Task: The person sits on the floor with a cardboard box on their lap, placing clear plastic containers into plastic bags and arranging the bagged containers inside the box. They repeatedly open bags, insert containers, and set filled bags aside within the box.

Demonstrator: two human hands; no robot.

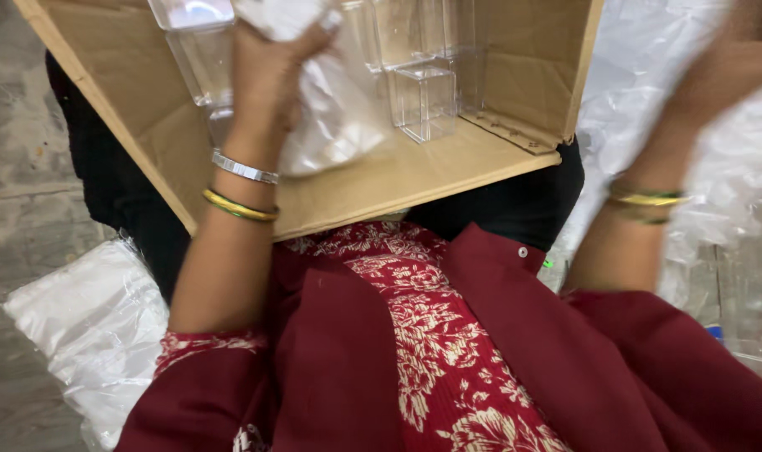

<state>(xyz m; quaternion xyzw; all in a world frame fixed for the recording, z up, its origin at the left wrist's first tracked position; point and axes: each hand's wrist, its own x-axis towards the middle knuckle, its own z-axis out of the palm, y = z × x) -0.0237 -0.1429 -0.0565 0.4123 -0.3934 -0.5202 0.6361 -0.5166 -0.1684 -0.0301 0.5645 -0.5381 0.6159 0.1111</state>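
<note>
An open cardboard box (398,180) rests on my lap, tilted toward me. Inside it stand several clear plastic cube boxes (423,100), stacked against the back. My left hand (268,67) reaches into the box and grips a crumpled clear plastic bag (331,117) in front of the cubes. Silver and gold-green bangles sit on that wrist. My right hand (745,42) is raised at the upper right, outside the box and blurred by motion. It is over a crinkled plastic sheet (733,167), and its fingers are not clear.
A pile of clear plastic bags (88,326) lies on the grey floor (12,125) at my left. More crinkled plastic sheeting (641,75) covers the ground at the right, with more clear plastic pieces (749,293) below it. My red floral clothing fills the foreground.
</note>
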